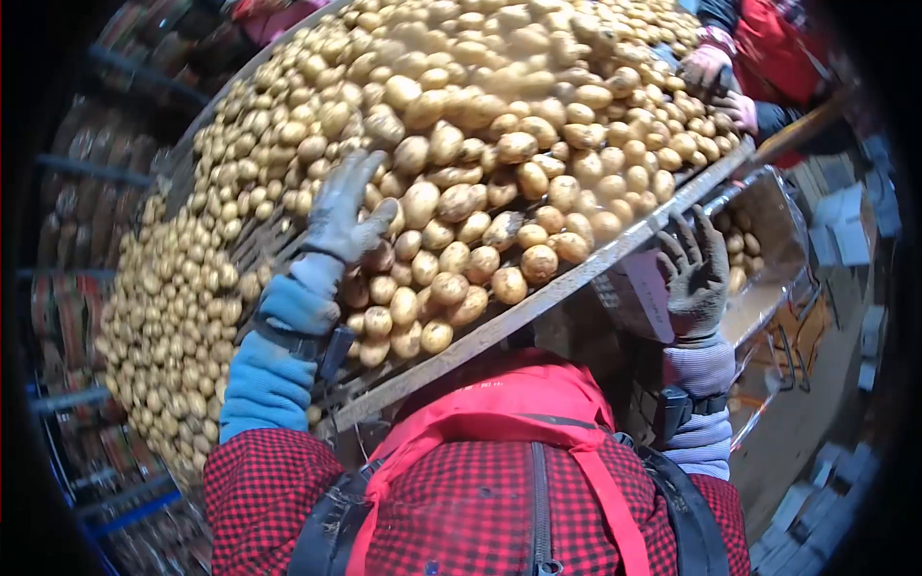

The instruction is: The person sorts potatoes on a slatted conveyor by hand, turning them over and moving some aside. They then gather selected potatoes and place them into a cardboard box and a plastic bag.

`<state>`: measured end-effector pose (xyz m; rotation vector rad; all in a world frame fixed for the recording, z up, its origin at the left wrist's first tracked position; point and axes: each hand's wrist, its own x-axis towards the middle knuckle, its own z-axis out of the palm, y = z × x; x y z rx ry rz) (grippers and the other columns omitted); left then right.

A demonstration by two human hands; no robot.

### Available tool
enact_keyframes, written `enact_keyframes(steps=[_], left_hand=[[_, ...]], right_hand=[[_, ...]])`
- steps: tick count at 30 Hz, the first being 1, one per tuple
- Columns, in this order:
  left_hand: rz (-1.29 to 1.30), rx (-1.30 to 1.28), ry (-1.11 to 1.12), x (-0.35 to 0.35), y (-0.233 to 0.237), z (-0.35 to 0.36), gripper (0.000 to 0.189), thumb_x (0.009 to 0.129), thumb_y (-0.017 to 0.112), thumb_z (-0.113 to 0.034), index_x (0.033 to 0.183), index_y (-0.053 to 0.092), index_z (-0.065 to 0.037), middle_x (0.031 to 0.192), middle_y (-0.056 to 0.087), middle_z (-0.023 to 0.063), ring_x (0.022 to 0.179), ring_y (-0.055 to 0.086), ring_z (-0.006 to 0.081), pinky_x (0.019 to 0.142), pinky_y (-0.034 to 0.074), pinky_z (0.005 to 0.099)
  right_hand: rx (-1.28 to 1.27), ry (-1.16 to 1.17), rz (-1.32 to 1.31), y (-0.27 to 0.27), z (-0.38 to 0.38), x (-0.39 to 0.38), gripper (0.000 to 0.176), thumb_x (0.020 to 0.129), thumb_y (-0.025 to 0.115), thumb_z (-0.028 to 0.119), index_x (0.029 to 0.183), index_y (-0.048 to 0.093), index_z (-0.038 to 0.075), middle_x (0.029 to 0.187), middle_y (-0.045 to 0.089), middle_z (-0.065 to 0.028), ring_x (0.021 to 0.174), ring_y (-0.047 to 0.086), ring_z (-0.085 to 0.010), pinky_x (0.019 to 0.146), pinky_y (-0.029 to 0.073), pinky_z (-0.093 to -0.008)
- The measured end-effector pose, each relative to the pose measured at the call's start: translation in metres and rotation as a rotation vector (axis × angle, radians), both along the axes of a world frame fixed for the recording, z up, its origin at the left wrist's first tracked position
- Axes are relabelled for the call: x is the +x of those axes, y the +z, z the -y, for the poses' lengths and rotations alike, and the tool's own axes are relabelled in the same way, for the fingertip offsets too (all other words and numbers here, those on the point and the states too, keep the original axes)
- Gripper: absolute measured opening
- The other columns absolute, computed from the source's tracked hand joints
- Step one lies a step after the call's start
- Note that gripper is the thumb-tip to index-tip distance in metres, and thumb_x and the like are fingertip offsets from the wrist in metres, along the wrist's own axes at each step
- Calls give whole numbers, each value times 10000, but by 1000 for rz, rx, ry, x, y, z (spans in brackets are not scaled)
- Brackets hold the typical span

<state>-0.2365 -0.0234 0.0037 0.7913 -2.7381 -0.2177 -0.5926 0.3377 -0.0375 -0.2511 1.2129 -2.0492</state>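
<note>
Potatoes (451, 202) lie heaped over a wide sorting table with a wooden front edge (538, 296). My left hand (344, 213), in a grey glove, rests on the heap at its left part, fingers apart; its thumb is against a potato, and nothing shows gripped. On the right, my right hand (693, 274), in a dirty grey glove, is raised just outside the table edge with fingers spread and nothing in it. It is beside a lined box (768, 230) that holds some potatoes.
A co-worker in red (776, 48) stands at the upper right, gloved hands (709, 69) on the potatoes. Filled sacks on blue racks (91, 163) line the left side. White boxes (841, 223) stand at the far right, and more (805, 504) at the lower right.
</note>
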Motion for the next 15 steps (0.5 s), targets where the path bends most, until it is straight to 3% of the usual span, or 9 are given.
enact_keyframes(steps=[3, 6, 10, 12, 14, 15], left_hand=[[-84, 26, 206, 71, 2, -26, 803, 911, 783, -458, 1538, 493, -49, 1555, 504, 223, 1473, 451, 383, 1226, 355, 482], [-23, 126, 312, 122, 8, -68, 919, 876, 785, -564, 1543, 467, -17, 1555, 495, 237, 1461, 449, 413, 1236, 342, 496], [85, 339, 251, 139, -13, -109, 1060, 825, 747, -707, 1579, 417, -39, 1523, 506, 239, 1443, 460, 419, 1234, 339, 508], [70, 256, 282, 130, -31, -114, 1099, 804, 801, -642, 1624, 342, -72, 1544, 483, 223, 1447, 448, 418, 1232, 342, 513], [14, 272, 353, 112, -38, -114, 1155, 761, 874, -545, 1653, 280, -114, 1573, 453, 205, 1444, 440, 419, 1225, 349, 522], [9, 239, 390, 103, -44, -110, 1218, 705, 928, -477, 1664, 255, -145, 1579, 449, 192, 1439, 442, 417, 1212, 365, 528]], right_hand=[[17, 125, 40, 8, 41, 37, 527, 1114, 460, 264, 1610, 395, 99, 1491, 557, -195, 1167, 667, -253, 930, 588, -353], [-39, 249, 85, -4, 67, 56, 528, 1121, 490, 283, 1597, 406, 70, 1464, 578, -192, 1088, 694, -230, 915, 583, -330], [113, 261, -93, -2, 90, 72, 519, 1125, 501, 340, 1560, 452, 60, 1376, 637, -170, 1034, 705, -193, 798, 592, -275], [140, 259, -156, -10, 98, 72, 495, 1127, 502, 324, 1546, 467, 64, 1355, 650, -161, 999, 710, -173, 752, 595, -258], [145, 196, -412, -22, 101, 72, 484, 1130, 496, 312, 1546, 468, 67, 1352, 652, -155, 976, 707, -157, 734, 593, -245], [150, 228, -373, -22, 101, 68, 471, 1131, 494, 302, 1541, 475, 72, 1346, 656, -151, 954, 704, -144, 710, 590, -238]])
